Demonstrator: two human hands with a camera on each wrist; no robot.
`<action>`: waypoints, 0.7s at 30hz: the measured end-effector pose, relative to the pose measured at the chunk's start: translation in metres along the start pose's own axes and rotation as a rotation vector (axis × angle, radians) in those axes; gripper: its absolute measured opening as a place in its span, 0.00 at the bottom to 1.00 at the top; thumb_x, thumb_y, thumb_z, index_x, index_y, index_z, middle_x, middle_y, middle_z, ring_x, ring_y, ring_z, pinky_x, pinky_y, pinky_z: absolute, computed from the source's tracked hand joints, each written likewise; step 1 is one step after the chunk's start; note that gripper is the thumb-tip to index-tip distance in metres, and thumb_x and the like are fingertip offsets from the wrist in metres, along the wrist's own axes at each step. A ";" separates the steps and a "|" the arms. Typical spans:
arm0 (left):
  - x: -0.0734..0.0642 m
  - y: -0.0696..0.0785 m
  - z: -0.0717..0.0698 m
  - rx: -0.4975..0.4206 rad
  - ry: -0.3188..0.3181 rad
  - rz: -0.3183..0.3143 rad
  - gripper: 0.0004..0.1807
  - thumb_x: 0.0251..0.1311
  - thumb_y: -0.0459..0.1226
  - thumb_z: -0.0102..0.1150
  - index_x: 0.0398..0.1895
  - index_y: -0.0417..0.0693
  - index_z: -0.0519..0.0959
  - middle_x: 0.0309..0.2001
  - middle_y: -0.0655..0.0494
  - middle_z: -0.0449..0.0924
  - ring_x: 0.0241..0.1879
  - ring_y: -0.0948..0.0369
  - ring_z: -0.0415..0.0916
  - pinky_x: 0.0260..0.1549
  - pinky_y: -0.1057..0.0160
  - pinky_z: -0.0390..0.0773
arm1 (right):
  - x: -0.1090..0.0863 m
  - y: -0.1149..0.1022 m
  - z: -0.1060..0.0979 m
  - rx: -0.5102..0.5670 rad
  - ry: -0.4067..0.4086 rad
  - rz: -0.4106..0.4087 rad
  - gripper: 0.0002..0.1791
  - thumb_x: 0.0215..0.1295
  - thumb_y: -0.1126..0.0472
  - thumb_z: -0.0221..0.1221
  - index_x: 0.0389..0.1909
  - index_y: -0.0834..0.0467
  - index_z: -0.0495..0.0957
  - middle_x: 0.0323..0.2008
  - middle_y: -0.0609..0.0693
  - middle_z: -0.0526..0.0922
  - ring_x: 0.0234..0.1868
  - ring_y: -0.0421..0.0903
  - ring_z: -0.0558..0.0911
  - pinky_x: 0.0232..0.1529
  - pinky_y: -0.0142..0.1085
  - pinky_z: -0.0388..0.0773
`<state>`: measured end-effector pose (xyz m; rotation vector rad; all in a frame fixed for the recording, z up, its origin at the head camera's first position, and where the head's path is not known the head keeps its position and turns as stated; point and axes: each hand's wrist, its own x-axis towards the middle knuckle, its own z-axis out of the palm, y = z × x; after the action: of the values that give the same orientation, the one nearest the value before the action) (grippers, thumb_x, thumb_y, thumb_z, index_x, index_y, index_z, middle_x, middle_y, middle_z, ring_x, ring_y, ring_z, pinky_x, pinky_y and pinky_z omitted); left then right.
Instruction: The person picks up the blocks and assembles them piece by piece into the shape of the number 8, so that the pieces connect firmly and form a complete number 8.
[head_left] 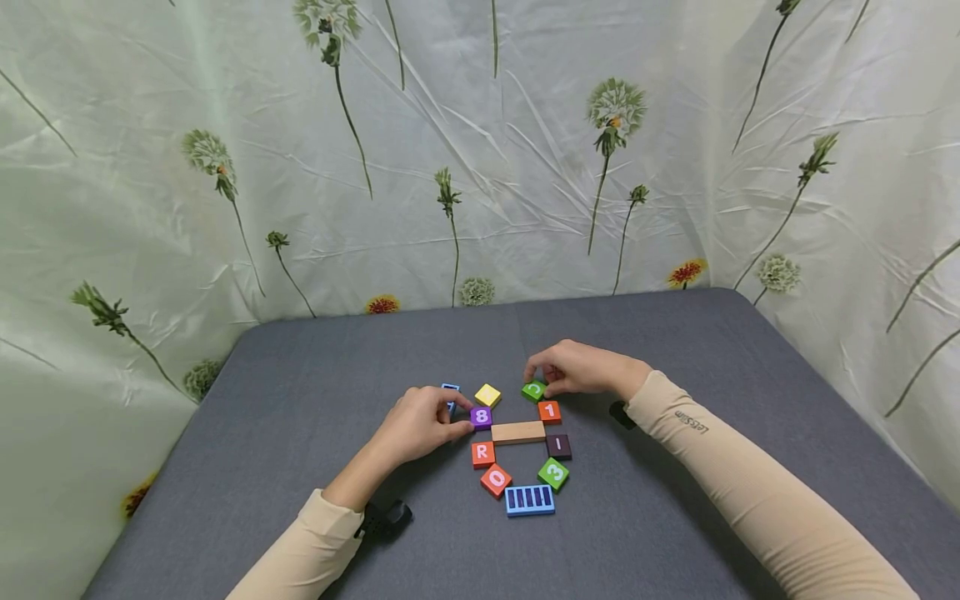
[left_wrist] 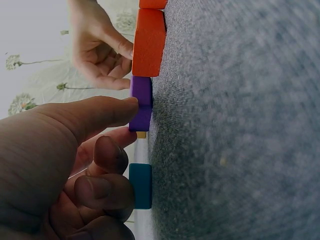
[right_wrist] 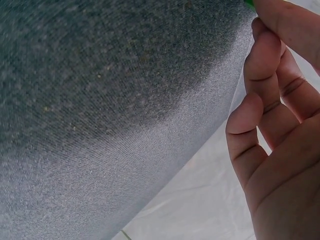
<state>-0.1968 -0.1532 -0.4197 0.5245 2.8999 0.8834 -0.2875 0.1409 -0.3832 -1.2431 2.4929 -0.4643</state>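
Note:
My left hand (head_left: 422,425) pinches a purple tile (head_left: 481,417) marked 8 between thumb and index finger. In the left wrist view the thumb lies against the side of that purple tile (left_wrist: 141,112), which sits on the cloth. Across from it, my right hand (head_left: 585,367) pinches a green tile (head_left: 533,390) with a white character, partly covered by the fingers. Only a sliver of green shows in the right wrist view. A yellow tile (head_left: 487,395) lies between the two hands. Just below the right hand is an orange tile (head_left: 550,412) marked 1.
A wooden bar (head_left: 518,432) spans the tile ring. Lower down lie orange tiles R (head_left: 483,454) and 0 (head_left: 496,480), a dark tile (head_left: 558,447), a green 3 (head_left: 553,473) and a blue striped block (head_left: 529,501). Another blue piece (head_left: 451,397) is partly behind the left hand.

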 end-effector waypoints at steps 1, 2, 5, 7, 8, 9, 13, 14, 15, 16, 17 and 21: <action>0.000 0.000 0.000 -0.001 0.000 0.000 0.12 0.64 0.43 0.77 0.48 0.55 0.90 0.17 0.65 0.70 0.17 0.68 0.64 0.19 0.68 0.59 | 0.000 0.000 0.000 -0.001 0.001 -0.002 0.14 0.70 0.65 0.70 0.55 0.56 0.85 0.27 0.45 0.79 0.28 0.34 0.71 0.33 0.30 0.71; 0.000 0.000 0.000 -0.001 -0.001 0.001 0.12 0.64 0.43 0.77 0.48 0.55 0.90 0.17 0.65 0.70 0.17 0.68 0.64 0.19 0.68 0.59 | 0.000 0.001 0.000 -0.004 0.003 -0.006 0.14 0.70 0.65 0.70 0.55 0.56 0.85 0.27 0.45 0.79 0.28 0.34 0.71 0.33 0.30 0.71; 0.000 0.000 0.000 -0.001 0.000 0.001 0.12 0.64 0.43 0.77 0.48 0.55 0.90 0.17 0.65 0.70 0.17 0.68 0.64 0.19 0.68 0.60 | 0.000 0.002 0.001 -0.004 0.002 0.002 0.14 0.70 0.64 0.70 0.55 0.55 0.85 0.27 0.43 0.79 0.27 0.34 0.71 0.33 0.30 0.71; 0.000 0.000 0.000 0.001 -0.002 -0.002 0.12 0.64 0.44 0.77 0.48 0.55 0.90 0.17 0.65 0.70 0.17 0.68 0.64 0.19 0.68 0.60 | -0.001 0.002 0.001 -0.006 0.002 0.005 0.14 0.70 0.64 0.70 0.55 0.55 0.85 0.27 0.43 0.78 0.27 0.33 0.71 0.32 0.29 0.71; 0.000 0.000 0.000 0.003 -0.003 -0.004 0.12 0.64 0.44 0.77 0.48 0.55 0.90 0.18 0.65 0.70 0.18 0.68 0.64 0.19 0.68 0.60 | -0.001 0.003 0.001 -0.003 0.002 0.007 0.14 0.70 0.64 0.70 0.55 0.55 0.85 0.26 0.43 0.78 0.27 0.33 0.71 0.32 0.29 0.71; 0.000 0.000 0.000 0.005 -0.005 -0.006 0.12 0.64 0.44 0.77 0.48 0.55 0.90 0.18 0.65 0.70 0.18 0.68 0.64 0.19 0.68 0.60 | -0.001 0.002 0.001 0.000 0.001 0.011 0.14 0.70 0.64 0.71 0.55 0.55 0.85 0.26 0.43 0.78 0.27 0.33 0.71 0.32 0.29 0.71; 0.001 0.001 0.000 0.007 -0.010 -0.012 0.12 0.63 0.44 0.77 0.48 0.55 0.90 0.18 0.64 0.70 0.18 0.67 0.64 0.20 0.68 0.60 | -0.002 0.002 0.000 0.001 0.004 0.001 0.14 0.70 0.65 0.71 0.55 0.55 0.85 0.26 0.44 0.78 0.27 0.34 0.71 0.32 0.29 0.71; 0.001 0.001 0.000 0.006 -0.009 -0.013 0.12 0.63 0.44 0.77 0.48 0.55 0.90 0.18 0.64 0.70 0.18 0.67 0.64 0.20 0.68 0.60 | -0.003 0.001 0.000 0.003 0.004 0.000 0.14 0.70 0.65 0.71 0.55 0.55 0.85 0.26 0.44 0.78 0.27 0.34 0.71 0.32 0.29 0.71; 0.001 0.001 0.000 0.005 -0.009 -0.013 0.12 0.63 0.44 0.77 0.48 0.55 0.90 0.18 0.64 0.70 0.18 0.67 0.64 0.20 0.68 0.59 | -0.003 0.001 0.000 0.005 0.005 0.000 0.14 0.70 0.65 0.71 0.55 0.55 0.85 0.26 0.44 0.78 0.27 0.34 0.71 0.32 0.29 0.70; 0.001 0.001 0.000 0.005 -0.008 -0.013 0.12 0.63 0.44 0.77 0.48 0.55 0.90 0.18 0.64 0.70 0.18 0.68 0.64 0.20 0.68 0.59 | -0.003 0.001 0.000 0.006 0.005 0.000 0.14 0.70 0.65 0.71 0.55 0.55 0.85 0.26 0.44 0.78 0.27 0.34 0.71 0.32 0.29 0.70; 0.001 0.001 0.000 0.005 -0.007 -0.013 0.12 0.63 0.44 0.77 0.48 0.55 0.90 0.18 0.64 0.70 0.18 0.68 0.64 0.20 0.68 0.59 | -0.003 0.001 0.000 0.007 0.006 0.000 0.14 0.70 0.65 0.71 0.55 0.55 0.85 0.26 0.44 0.78 0.27 0.34 0.71 0.32 0.29 0.70; 0.000 0.000 0.000 0.004 -0.004 -0.011 0.12 0.63 0.44 0.77 0.48 0.55 0.90 0.18 0.65 0.70 0.18 0.68 0.64 0.20 0.68 0.59 | -0.003 0.002 0.001 0.005 0.010 -0.001 0.14 0.70 0.64 0.70 0.55 0.55 0.85 0.26 0.44 0.78 0.27 0.33 0.71 0.32 0.29 0.70</action>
<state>-0.1972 -0.1528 -0.4196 0.5091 2.8991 0.8737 -0.2867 0.1441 -0.3845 -1.2428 2.4980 -0.4785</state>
